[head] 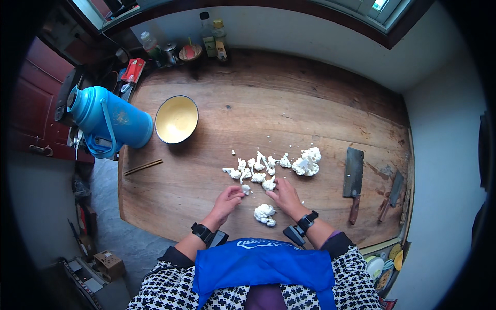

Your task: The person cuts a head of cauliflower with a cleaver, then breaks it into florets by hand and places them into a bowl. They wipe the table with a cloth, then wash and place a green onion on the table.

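Note:
Small cauliflower florets (258, 177) lie in a loose group on the wooden table (217, 128). My left hand (228, 199) is at the near left of the group, its thumb and fingers closed on a small cauliflower piece (246, 189). With its fingertips against a floret (269, 183), my right hand (286, 195) is at the near right of the group; whether it grips that floret is hard to tell. A larger cauliflower chunk (264, 214) rests between my wrists. Farther right of the group sits another large chunk (307, 161).
A cleaver (353, 172) and a smaller knife (395, 190) lie at the right. At the left are a yellow bowl (177, 119), a blue thermos flask (116, 116) and chopsticks (143, 167). Bottles (220, 40) stand along the back wall.

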The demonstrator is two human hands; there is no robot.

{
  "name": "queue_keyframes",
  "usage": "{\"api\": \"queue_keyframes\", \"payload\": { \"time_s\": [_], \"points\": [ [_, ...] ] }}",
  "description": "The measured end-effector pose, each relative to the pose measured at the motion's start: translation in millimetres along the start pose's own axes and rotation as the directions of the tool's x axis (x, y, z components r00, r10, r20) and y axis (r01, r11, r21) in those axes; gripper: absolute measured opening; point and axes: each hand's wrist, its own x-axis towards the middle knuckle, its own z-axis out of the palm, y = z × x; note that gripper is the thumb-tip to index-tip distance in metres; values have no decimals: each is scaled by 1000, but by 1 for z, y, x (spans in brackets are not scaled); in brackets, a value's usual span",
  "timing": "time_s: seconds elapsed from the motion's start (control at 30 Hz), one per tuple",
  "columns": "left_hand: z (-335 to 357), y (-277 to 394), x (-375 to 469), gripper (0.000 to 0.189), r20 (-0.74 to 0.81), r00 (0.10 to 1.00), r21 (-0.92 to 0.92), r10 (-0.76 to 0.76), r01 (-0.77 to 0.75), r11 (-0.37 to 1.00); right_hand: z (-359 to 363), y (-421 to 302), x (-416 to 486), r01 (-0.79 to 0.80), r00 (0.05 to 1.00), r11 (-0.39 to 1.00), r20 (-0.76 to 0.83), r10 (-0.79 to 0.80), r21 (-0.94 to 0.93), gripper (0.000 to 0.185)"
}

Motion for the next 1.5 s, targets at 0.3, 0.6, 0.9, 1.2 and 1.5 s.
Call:
{"api": "queue_keyframes", "payload": {
  "time_s": [0.3, 0.6, 0.9, 1.2, 1.5],
  "points": [
    [28, 29, -1, 35, 104, 995, 67, -5, -2, 998, -10, -26, 4, -71, 995, 950, 83, 48, 304, 35],
    [42, 56, -2, 17, 250, 968, -172, -21, 66, 983, -35, -59, 4, -76, 978, 750, 196, -73, 657, 27],
    [31, 61, 1, 17, 383, 915, -96, -129, 178, 979, -41, -62, 7, -539, 830, 178, 555, -52, 823, 24],
    [4, 45, 17, 20, 288, 932, 29, -221, 222, 975, -45, -7, 22, -707, 703, 258, 693, 158, 659, 24],
    [27, 27, 4, 42, 49, 997, 46, 54, -57, 997, -28, 10, 12, -254, 944, 813, 316, 92, 524, 48]
  ]
}}
